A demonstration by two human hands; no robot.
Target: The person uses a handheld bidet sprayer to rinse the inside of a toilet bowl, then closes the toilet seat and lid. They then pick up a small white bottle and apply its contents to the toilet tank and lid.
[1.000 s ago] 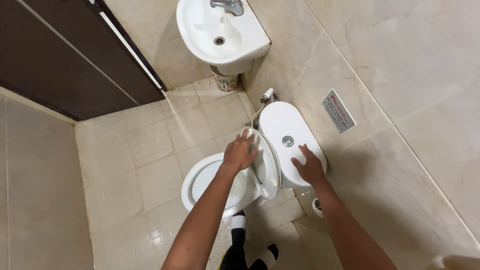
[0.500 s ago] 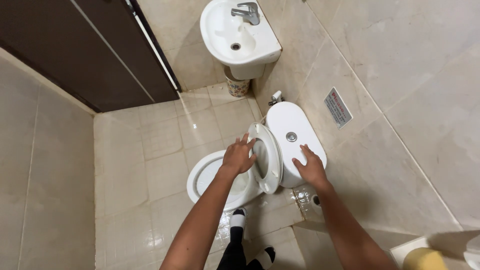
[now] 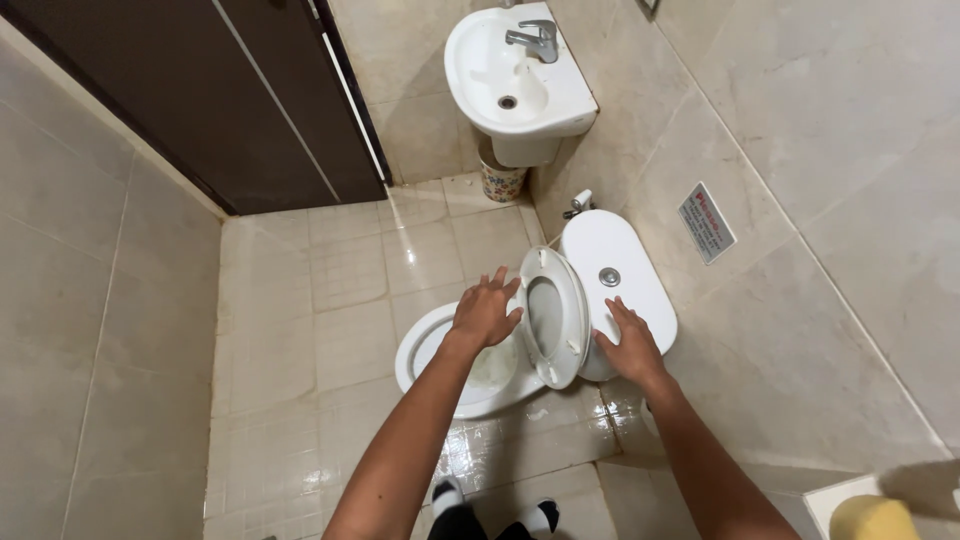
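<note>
A white toilet bowl (image 3: 428, 345) stands on the tiled floor, its white seat (image 3: 572, 305) tilted up nearly upright against the cistern (image 3: 615, 250). My left hand (image 3: 484, 312) hovers over the bowl with fingers spread, its fingertips at the seat's near edge. My right hand (image 3: 628, 342) lies flat, fingers apart, on the front of the cistern lid, just below the round flush button (image 3: 609, 277). Neither hand grips anything.
A white wall basin (image 3: 510, 75) with a metal tap (image 3: 535, 38) hangs at the back, a small patterned bin (image 3: 502, 183) beneath it. A dark door (image 3: 200, 90) is at the left. A small sign (image 3: 706, 222) is on the right wall. A yellow object (image 3: 875, 518) sits bottom right.
The seat has swung further up toward the cistern. My left hand has come off its top and spread open over the bowl. The view has shifted, showing more of the basin.
</note>
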